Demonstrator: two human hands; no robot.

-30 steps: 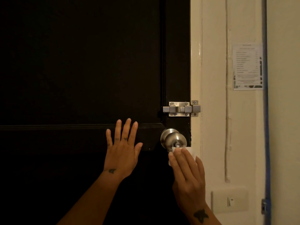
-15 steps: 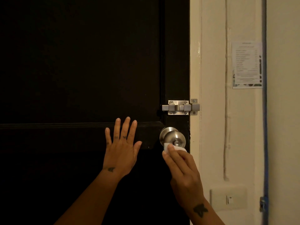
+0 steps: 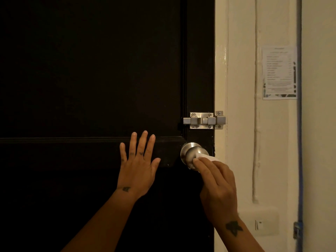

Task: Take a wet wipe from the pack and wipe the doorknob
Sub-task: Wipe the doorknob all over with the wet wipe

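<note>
Your right hand (image 3: 218, 190) pinches the wipe (image 3: 207, 158) vs doorknob (image 3: 190, 151), now higher on its face; left hand (image 3: 137, 168) still spread flat on door (image 3: 91, 70).

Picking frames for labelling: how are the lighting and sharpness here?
Head view: dim, warm light; the dark door loses nearly all detail; doorknob shows a soft highlight; the notice on the wall is too blurred to read; hands sharp enough.

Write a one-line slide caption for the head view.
Right hand presses a white wet wipe on the steel doorknob; left hand lies flat on the dark door.
</note>
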